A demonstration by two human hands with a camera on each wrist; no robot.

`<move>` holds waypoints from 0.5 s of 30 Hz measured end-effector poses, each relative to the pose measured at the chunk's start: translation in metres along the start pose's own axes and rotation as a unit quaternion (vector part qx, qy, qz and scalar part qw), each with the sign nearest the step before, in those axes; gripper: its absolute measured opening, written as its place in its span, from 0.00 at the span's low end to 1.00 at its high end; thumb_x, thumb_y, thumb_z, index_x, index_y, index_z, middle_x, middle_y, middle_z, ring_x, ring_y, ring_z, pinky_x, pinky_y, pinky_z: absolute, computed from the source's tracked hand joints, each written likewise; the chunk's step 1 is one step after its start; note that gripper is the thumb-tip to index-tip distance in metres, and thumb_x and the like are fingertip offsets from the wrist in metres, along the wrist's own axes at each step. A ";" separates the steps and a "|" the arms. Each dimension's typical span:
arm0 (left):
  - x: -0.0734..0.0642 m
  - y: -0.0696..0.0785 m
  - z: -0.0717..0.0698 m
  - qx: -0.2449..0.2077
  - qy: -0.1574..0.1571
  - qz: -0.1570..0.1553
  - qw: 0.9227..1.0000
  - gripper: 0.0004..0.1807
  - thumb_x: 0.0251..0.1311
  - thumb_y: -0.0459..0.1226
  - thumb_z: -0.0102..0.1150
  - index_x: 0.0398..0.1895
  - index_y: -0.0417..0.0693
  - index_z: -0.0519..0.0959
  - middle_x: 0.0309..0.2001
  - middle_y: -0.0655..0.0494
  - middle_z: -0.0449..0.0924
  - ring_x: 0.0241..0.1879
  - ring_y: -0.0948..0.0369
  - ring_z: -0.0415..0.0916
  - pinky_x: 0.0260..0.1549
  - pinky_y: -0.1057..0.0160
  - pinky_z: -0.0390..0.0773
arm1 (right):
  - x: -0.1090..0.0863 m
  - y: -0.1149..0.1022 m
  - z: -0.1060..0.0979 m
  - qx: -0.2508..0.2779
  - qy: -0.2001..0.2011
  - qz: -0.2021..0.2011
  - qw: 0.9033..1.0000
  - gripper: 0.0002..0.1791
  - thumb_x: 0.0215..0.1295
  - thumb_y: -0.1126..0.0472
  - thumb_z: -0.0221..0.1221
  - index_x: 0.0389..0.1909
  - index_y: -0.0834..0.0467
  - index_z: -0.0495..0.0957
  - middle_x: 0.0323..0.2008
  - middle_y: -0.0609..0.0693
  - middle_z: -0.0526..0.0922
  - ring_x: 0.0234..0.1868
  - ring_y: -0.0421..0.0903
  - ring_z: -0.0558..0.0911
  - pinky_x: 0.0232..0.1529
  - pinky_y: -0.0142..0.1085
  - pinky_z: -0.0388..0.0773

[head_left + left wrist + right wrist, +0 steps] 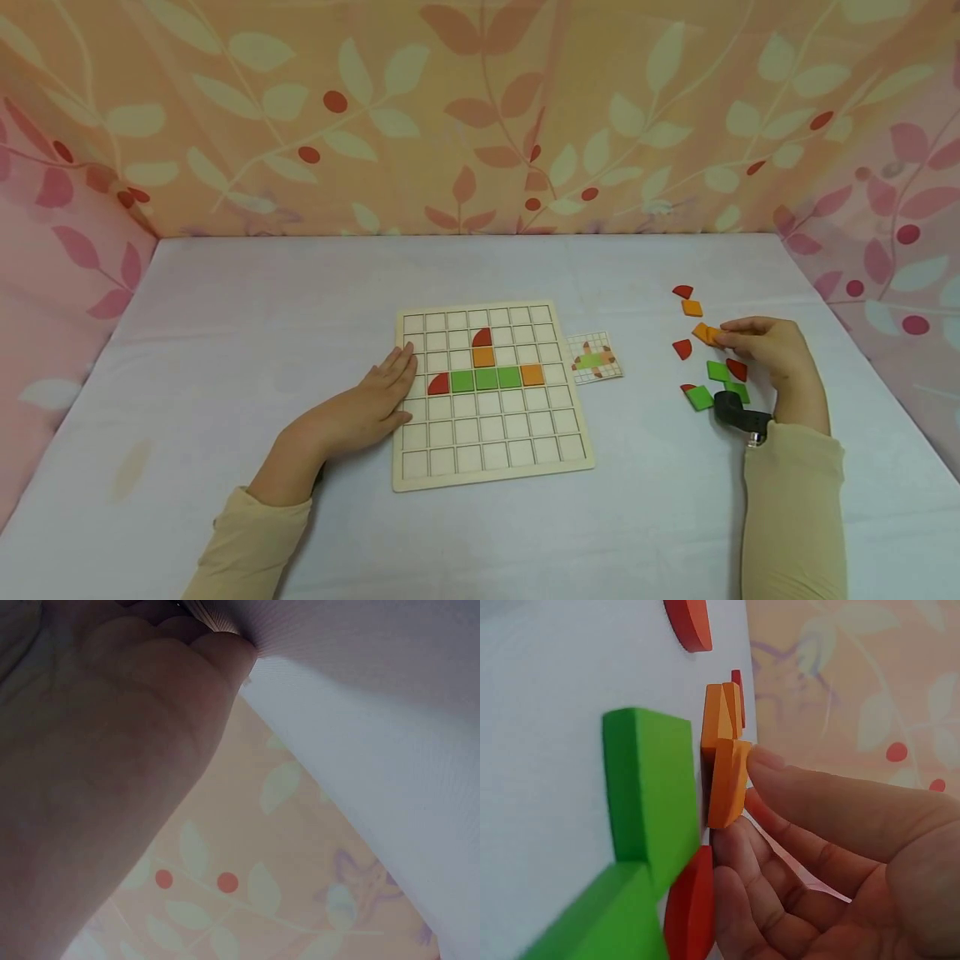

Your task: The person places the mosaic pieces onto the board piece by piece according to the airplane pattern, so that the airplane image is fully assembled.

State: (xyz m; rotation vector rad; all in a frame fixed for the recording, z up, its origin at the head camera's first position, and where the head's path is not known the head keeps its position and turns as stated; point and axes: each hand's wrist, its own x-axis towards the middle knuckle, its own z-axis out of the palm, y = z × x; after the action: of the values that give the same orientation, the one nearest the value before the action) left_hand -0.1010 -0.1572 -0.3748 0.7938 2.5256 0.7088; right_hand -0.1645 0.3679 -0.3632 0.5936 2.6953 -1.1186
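In the head view a wooden grid board (469, 458) lies mid-table. My left hand (366, 410) rests along its left edge, fingers straight. On the board, three green squares (486, 379) form a row between a red quarter-circle (438, 384) and an orange square (532, 375). Above the row's middle sit another orange square (483, 357) and a red quarter-circle (482, 337). At the right, my right hand (772, 350) pinches an orange square tile (727, 787) between thumb and fingers. The tile overlaps another orange tile (715, 716) in the right wrist view.
A small pattern card (596, 358) lies against the board's right side. Loose tiles are scattered around my right hand, among them a green square (700, 398), a red quarter-circle (682, 349) and an orange square (692, 308). Floral cloth (480, 167) hangs behind the white-covered table (300, 292).
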 end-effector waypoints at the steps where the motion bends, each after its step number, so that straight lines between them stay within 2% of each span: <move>1: 0.000 0.000 0.000 0.000 0.000 0.000 1.000 0.37 0.68 0.35 0.47 0.71 0.28 0.42 0.74 0.38 0.30 0.72 0.45 0.28 0.66 0.41 0.41 | 0.000 0.000 0.000 -0.003 -0.004 0.000 1.000 0.31 0.65 0.47 0.57 0.60 0.67 0.69 0.50 0.57 0.72 0.43 0.50 0.68 0.32 0.26 0.66; 4: 0.000 0.000 0.000 0.001 -0.001 -0.001 1.000 0.37 0.68 0.35 0.47 0.71 0.28 0.42 0.74 0.38 0.30 0.72 0.44 0.28 0.66 0.41 0.41 | 0.000 0.000 0.001 -0.009 -0.015 -0.003 1.000 0.31 0.65 0.49 0.56 0.60 0.68 0.68 0.56 0.63 0.68 0.46 0.52 0.66 0.34 0.28 0.65; 9: 0.000 0.000 0.000 -0.001 -0.001 -0.004 1.000 0.37 0.68 0.35 0.48 0.71 0.28 0.42 0.74 0.38 0.30 0.72 0.44 0.28 0.66 0.41 0.41 | 0.000 0.000 0.001 -0.019 -0.027 -0.014 0.999 0.29 0.66 0.51 0.56 0.59 0.68 0.68 0.55 0.65 0.67 0.48 0.54 0.65 0.37 0.32 0.65; 12: 0.000 0.000 0.000 0.000 -0.001 -0.004 1.000 0.37 0.68 0.34 0.48 0.71 0.28 0.42 0.74 0.38 0.30 0.72 0.44 0.28 0.66 0.41 0.41 | 0.001 0.001 0.001 -0.015 -0.028 -0.017 0.999 0.28 0.65 0.51 0.57 0.57 0.67 0.68 0.52 0.63 0.69 0.47 0.53 0.66 0.37 0.32 0.66; 15: 0.000 0.000 0.000 0.000 -0.001 -0.002 1.000 0.37 0.68 0.34 0.47 0.71 0.27 0.42 0.73 0.37 0.30 0.72 0.44 0.28 0.66 0.41 0.41 | 0.001 0.000 0.001 -0.007 -0.022 -0.022 0.999 0.27 0.64 0.51 0.59 0.55 0.67 0.70 0.44 0.54 0.74 0.43 0.49 0.70 0.37 0.27 0.70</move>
State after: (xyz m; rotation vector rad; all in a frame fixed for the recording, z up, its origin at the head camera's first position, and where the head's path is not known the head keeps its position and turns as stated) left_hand -0.1007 -0.1570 -0.3746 0.7884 2.5247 0.7047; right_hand -0.1654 0.3678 -0.3645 0.5041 2.6894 -1.1097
